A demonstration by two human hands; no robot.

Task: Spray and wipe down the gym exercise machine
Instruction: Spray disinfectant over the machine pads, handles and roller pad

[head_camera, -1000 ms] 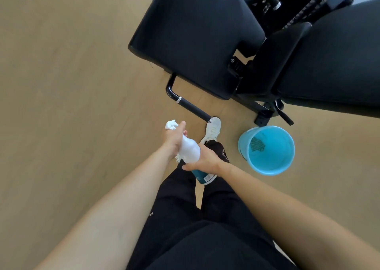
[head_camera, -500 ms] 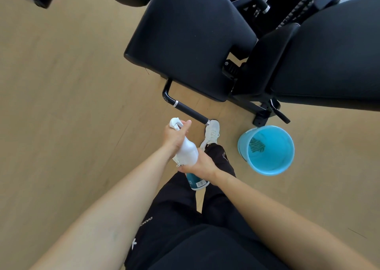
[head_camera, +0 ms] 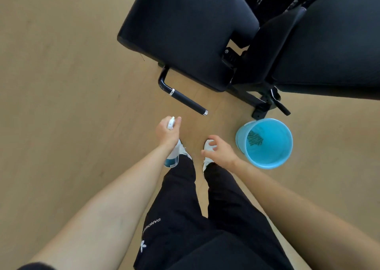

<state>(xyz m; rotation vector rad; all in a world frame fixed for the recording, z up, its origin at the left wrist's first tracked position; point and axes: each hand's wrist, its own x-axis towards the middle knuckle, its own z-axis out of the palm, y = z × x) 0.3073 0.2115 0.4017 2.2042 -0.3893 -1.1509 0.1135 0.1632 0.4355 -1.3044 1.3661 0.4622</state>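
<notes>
My left hand (head_camera: 167,134) grips the neck of a white spray bottle (head_camera: 172,159) with a teal base, which hangs below the wrist over the floor. My right hand (head_camera: 220,150) hovers beside it with loosely curled fingers, holding nothing. The black gym machine fills the top of the view: a padded seat (head_camera: 185,29), a second pad (head_camera: 333,43) at the right, and a black handle bar (head_camera: 185,99) just beyond my left hand. A dark striped cloth (head_camera: 255,139) lies inside a blue bucket (head_camera: 246,156) to the right of my right hand.
The machine's black frame foot (head_camera: 261,109) rests on the wooden floor just behind the bucket. My legs in black trousers and white shoes (head_camera: 207,160) stand below my hands. Open wooden floor (head_camera: 61,84) stretches to the left.
My right hand has let go of the bottle's body and moved right. The left hand now holds the bottle alone. The view has moved closer to the machine.
</notes>
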